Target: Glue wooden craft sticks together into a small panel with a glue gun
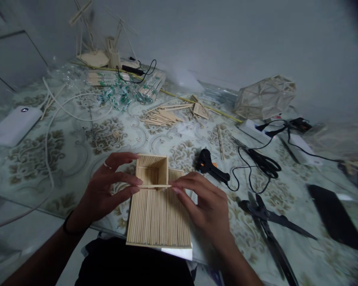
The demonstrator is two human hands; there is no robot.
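A thin wooden stick [155, 186] lies level across the near side of a small open box [163, 171] made of sticks. My left hand [107, 188], with a ring and a dark wristband, pinches the stick's left end, one finger reaching to the box's far left corner. At the other end, the thumb and fingertips of my right hand [204, 198] close on the stick. Under the box is a flat panel of sticks laid side by side [158, 222], reaching the table's front edge. Whether the stick touches the box all along cannot be made out.
Right of my hands lie a black glue gun [211, 167], black scissors [264, 161] and large dark shears [265, 216]. Loose sticks [161, 115] and bagged sticks [150, 87] lie farther back. A white power bank [14, 125] with a cable sits left.
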